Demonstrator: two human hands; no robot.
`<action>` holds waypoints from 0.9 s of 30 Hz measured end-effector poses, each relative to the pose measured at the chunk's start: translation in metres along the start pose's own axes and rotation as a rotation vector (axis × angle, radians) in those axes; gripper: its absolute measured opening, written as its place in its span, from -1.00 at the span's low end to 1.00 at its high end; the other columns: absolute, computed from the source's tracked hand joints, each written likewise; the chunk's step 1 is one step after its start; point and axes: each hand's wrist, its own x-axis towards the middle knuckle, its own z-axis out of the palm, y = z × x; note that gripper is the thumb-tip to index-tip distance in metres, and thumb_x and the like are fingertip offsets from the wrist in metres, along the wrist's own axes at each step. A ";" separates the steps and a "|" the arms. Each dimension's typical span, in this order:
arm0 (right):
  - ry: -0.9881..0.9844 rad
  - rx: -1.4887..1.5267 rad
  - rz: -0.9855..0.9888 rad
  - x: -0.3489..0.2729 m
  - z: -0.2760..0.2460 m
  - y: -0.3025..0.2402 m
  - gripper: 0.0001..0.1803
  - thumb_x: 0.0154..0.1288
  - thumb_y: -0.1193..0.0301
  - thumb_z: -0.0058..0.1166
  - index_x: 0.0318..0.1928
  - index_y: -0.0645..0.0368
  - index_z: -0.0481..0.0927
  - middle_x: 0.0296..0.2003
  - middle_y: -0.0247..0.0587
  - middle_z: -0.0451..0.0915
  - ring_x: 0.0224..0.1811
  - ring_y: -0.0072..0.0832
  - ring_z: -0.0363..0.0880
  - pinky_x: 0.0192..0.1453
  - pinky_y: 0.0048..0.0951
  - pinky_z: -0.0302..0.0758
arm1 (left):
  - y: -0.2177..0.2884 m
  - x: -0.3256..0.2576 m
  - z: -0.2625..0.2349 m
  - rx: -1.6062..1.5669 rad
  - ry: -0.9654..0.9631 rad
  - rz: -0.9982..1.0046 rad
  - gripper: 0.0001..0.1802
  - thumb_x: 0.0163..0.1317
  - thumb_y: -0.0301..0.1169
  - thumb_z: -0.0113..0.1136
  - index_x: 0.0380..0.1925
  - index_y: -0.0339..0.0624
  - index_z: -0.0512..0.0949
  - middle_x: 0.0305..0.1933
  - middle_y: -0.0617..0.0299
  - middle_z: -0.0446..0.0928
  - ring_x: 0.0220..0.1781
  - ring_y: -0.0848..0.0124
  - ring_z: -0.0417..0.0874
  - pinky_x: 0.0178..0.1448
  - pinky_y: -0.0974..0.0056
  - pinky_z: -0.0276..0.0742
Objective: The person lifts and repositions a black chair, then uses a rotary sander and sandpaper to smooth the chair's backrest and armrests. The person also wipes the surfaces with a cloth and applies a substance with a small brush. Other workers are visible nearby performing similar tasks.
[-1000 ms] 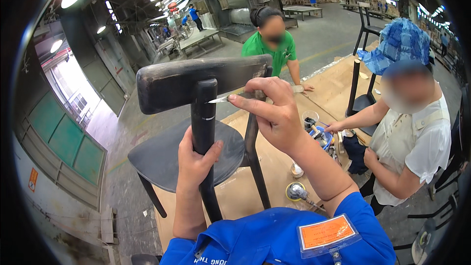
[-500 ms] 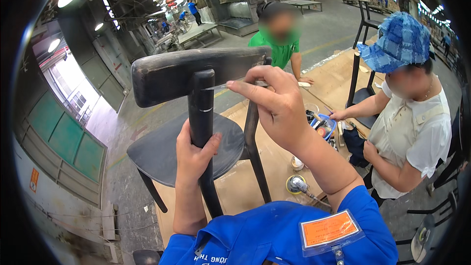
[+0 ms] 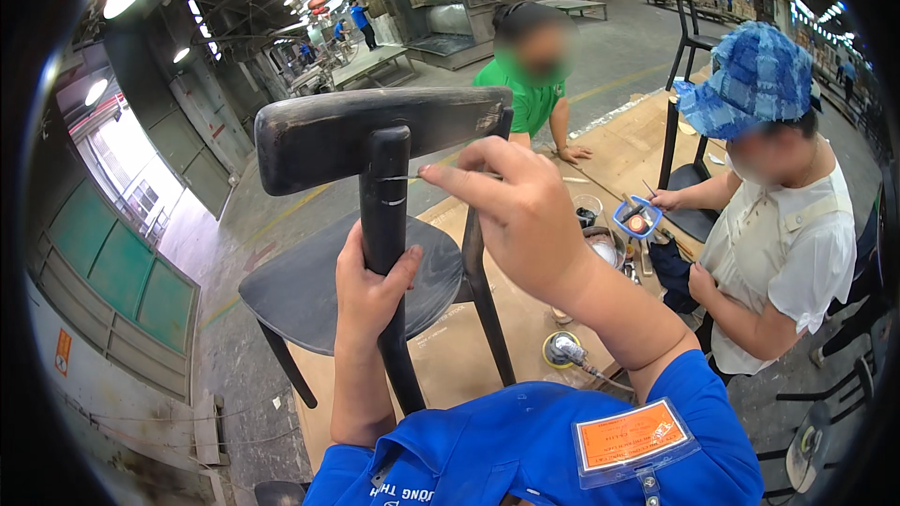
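A black wooden chair stands before me, with its curved backrest [image 3: 309, 145] toward me and its round seat [image 3: 291, 272] beyond. My left hand [image 3: 370, 286] is closed around the near back post [image 3: 382, 234], below the backrest joint. Pale lines cross that post just under its top. My right hand [image 3: 525, 201] is raised beside it, thumb and forefinger pinched on a thin, light sliver [image 3: 405, 177] whose end meets the post. What kind of thing the sliver is, I cannot make out. Bare worn patches show along the backrest edges.
Brown board covers the table [image 3: 469, 337], where a disc sander [image 3: 564, 349] with a cord lies. On the right, a person in a blue cap [image 3: 750, 84] has a hand at a blue basket [image 3: 637, 215] of small items. Across stands a person in green [image 3: 530, 84]. Another black chair [image 3: 689, 178] is behind.
My right hand has shifted slightly left and down, with the sliver lower on the post. My left hand keeps its grip. The capped person's hand and the blue basket have moved.
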 end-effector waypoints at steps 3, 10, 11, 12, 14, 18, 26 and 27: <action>0.035 0.043 0.010 0.001 -0.001 0.002 -0.60 -0.06 0.60 0.02 -0.14 0.01 0.64 -0.36 -0.28 0.50 -0.34 -0.31 0.49 -0.29 -0.30 0.36 | 0.002 0.000 0.000 -0.004 0.000 0.000 -0.65 0.02 -0.53 0.28 -0.18 -0.35 0.42 -0.53 0.35 0.40 -0.60 0.62 0.43 -0.54 0.48 0.37; 0.083 0.187 0.019 0.006 0.004 0.011 -0.51 -0.08 0.76 -0.05 -0.13 0.08 0.66 -0.36 -0.19 0.51 -0.38 -0.26 0.47 -0.30 -0.38 0.41 | 0.002 0.000 0.000 -0.032 0.003 0.016 -0.64 0.02 -0.53 0.29 -0.16 -0.35 0.42 -0.54 0.34 0.41 -0.59 0.63 0.43 -0.54 0.49 0.36; 0.070 0.177 -0.022 0.004 0.005 0.011 -0.53 -0.08 0.74 -0.04 -0.14 0.07 0.66 -0.37 -0.20 0.51 -0.37 -0.25 0.48 -0.30 -0.34 0.40 | 0.001 0.000 0.001 -0.045 0.005 0.017 -0.64 0.02 -0.53 0.29 -0.16 -0.35 0.42 -0.54 0.34 0.41 -0.59 0.63 0.43 -0.54 0.49 0.36; 0.068 0.177 -0.015 0.004 0.005 0.013 -0.55 -0.08 0.71 -0.02 -0.15 0.05 0.66 -0.38 -0.21 0.51 -0.36 -0.24 0.49 -0.29 -0.30 0.40 | 0.000 -0.001 0.002 -0.048 0.011 0.001 -0.63 0.03 -0.53 0.29 -0.16 -0.35 0.42 -0.54 0.34 0.41 -0.59 0.63 0.42 -0.54 0.49 0.36; 0.048 0.177 -0.019 0.001 0.004 0.014 -0.57 -0.08 0.68 -0.01 -0.16 0.03 0.66 -0.39 -0.22 0.50 -0.35 -0.24 0.50 -0.29 -0.27 0.40 | 0.000 -0.003 0.003 -0.029 0.003 0.021 -0.64 0.03 -0.53 0.28 -0.16 -0.35 0.41 -0.53 0.34 0.41 -0.59 0.63 0.42 -0.54 0.49 0.36; 0.063 0.230 0.011 -0.007 0.002 0.018 -0.50 -0.11 0.76 -0.06 -0.14 0.08 0.66 -0.37 -0.19 0.51 -0.36 -0.29 0.48 -0.26 -0.35 0.40 | -0.004 -0.009 0.008 -0.010 -0.001 0.002 -0.64 0.03 -0.53 0.28 -0.17 -0.34 0.41 -0.53 0.34 0.41 -0.59 0.63 0.42 -0.53 0.49 0.37; 0.063 0.268 -0.023 -0.025 0.015 0.021 -0.54 -0.09 0.71 -0.01 -0.14 0.07 0.65 -0.35 -0.19 0.50 -0.33 -0.25 0.51 -0.27 -0.29 0.42 | -0.017 -0.021 0.008 -0.042 0.010 0.023 -0.66 0.03 -0.54 0.28 -0.19 -0.34 0.41 -0.53 0.34 0.42 -0.58 0.63 0.43 -0.52 0.49 0.37; 0.081 0.306 -0.007 -0.026 0.018 0.022 -0.54 -0.09 0.72 -0.01 -0.13 0.08 0.65 -0.34 -0.18 0.50 -0.33 -0.24 0.51 -0.27 -0.30 0.43 | -0.018 -0.021 0.007 -0.042 0.009 -0.004 -0.66 0.03 -0.54 0.28 -0.18 -0.34 0.40 -0.53 0.34 0.42 -0.58 0.63 0.43 -0.52 0.49 0.38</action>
